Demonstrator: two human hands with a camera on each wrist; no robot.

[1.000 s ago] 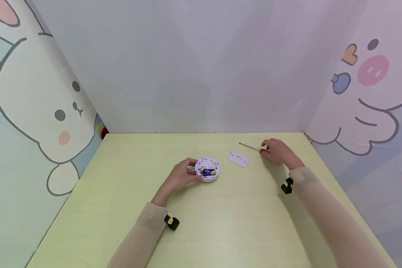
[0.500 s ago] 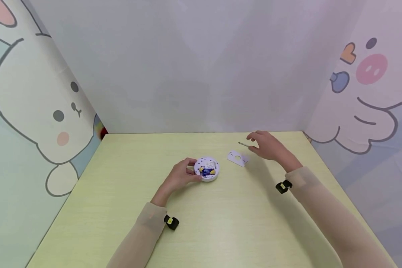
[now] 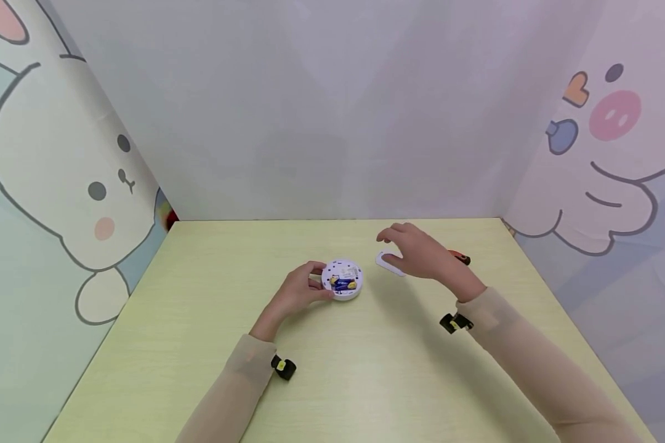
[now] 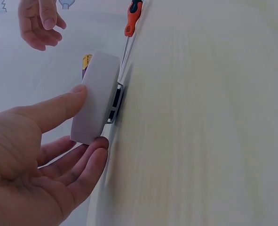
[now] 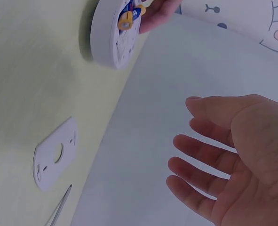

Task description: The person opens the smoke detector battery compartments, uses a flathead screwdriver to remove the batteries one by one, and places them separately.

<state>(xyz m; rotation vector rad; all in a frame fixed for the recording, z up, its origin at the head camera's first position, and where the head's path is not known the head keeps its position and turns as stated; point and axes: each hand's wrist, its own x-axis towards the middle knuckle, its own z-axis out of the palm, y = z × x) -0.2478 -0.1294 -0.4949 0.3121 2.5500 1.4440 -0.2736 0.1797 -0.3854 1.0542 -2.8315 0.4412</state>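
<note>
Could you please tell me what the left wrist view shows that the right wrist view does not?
Only the left wrist view shows the orange-and-black handle of the screwdriver and the left hand pinching the round white plastic device. Only the right wrist view shows the flat white cover plate and the device's blue-and-yellow battery. Both show the device, the pale wooden table and the open right hand.

The round detector (image 3: 343, 280) looks like smooth matt white plastic, with a glossy blue and yellow battery (image 3: 343, 283) showing in its open back, and the flat cover plate (image 5: 54, 160) next to it is the same matt white plastic. The screwdriver (image 4: 131, 28) has a thin shiny metal shaft and an orange and black handle that looks rubbery, kinda satin. The table (image 3: 366, 369) is pale yellow-green wood-grain laminate, smooth with a soft sheen, the walls (image 3: 332, 104) look like printed cloth, and the sleeves (image 3: 532, 363) are soft beige knit.
</note>
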